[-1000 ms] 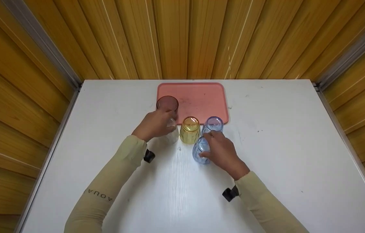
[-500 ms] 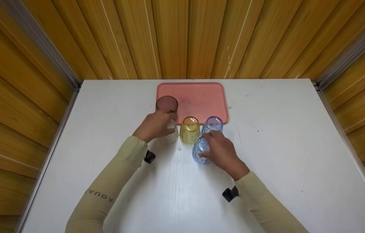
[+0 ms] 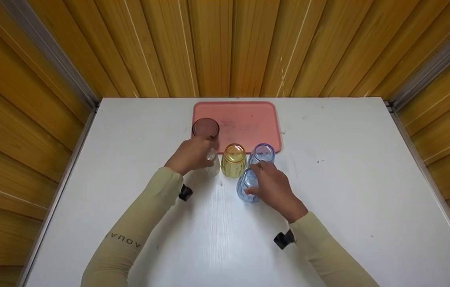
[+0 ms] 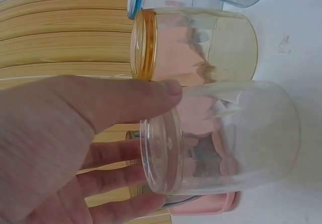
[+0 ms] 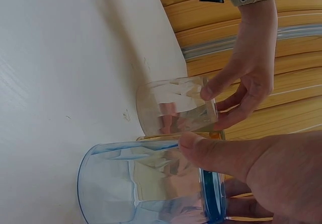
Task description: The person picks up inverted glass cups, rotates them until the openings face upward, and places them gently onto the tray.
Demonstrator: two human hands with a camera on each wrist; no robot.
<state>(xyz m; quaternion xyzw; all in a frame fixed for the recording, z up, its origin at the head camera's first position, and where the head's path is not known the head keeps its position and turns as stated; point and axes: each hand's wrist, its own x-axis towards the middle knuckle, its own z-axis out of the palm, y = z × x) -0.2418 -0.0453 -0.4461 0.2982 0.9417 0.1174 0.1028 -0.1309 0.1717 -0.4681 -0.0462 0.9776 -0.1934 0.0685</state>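
My left hand (image 3: 193, 154) holds a clear glass (image 4: 251, 133) near its upturned base, thumb on one side and fingers on the other. The glass stands upside down on the table. My right hand (image 3: 274, 187) grips a blue glass (image 3: 244, 192), also upside down, by its base end. Between them, slightly farther back, a yellow glass (image 3: 233, 166) stands inverted, close beside the clear one. Another bluish glass (image 3: 264, 152) is inverted just behind the gripped blue one, partly hidden by my right hand. A purple glass (image 3: 205, 128) stands at the tray's left side, its lower part hidden by my left hand.
A pink tray (image 3: 248, 123) lies at the back of the white table (image 3: 344, 167), just behind the row of glasses. Yellow wood-look panels (image 3: 213, 48) rise behind the table and along both sides.
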